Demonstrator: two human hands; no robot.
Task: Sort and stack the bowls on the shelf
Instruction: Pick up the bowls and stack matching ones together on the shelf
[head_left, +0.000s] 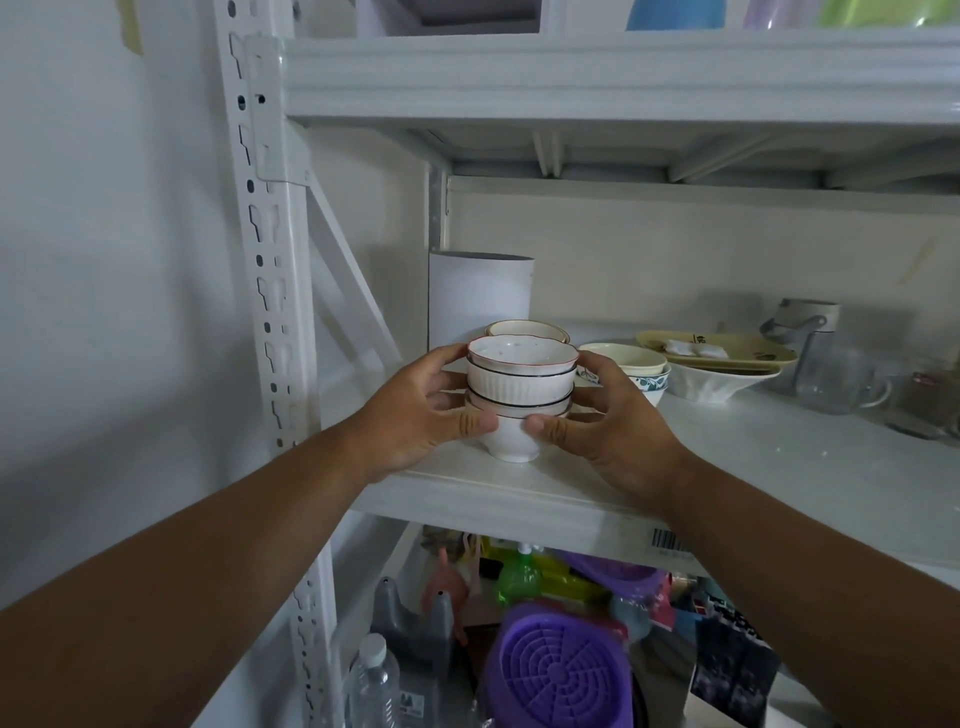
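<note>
A stack of white ribbed bowls (521, 384) with dark rims stands near the front left of the white shelf (727, 467); the top bowl has a red rim. My left hand (421, 415) grips the stack's left side, thumb on the bottom bowl. My right hand (602, 421) grips its right side the same way. Directly behind the stack sits a cream bowl (527, 328). To the right stands another small stack, a cream bowl in a blue-patterned bowl (631, 366).
Further right are a wide white bowl (722, 383) with a yellow tray (727, 349) on it, a glass mug (836, 382) and a jug. A white roll (478, 291) stands at the back left. The lower shelf holds a purple strainer (558, 670), bottles and clutter.
</note>
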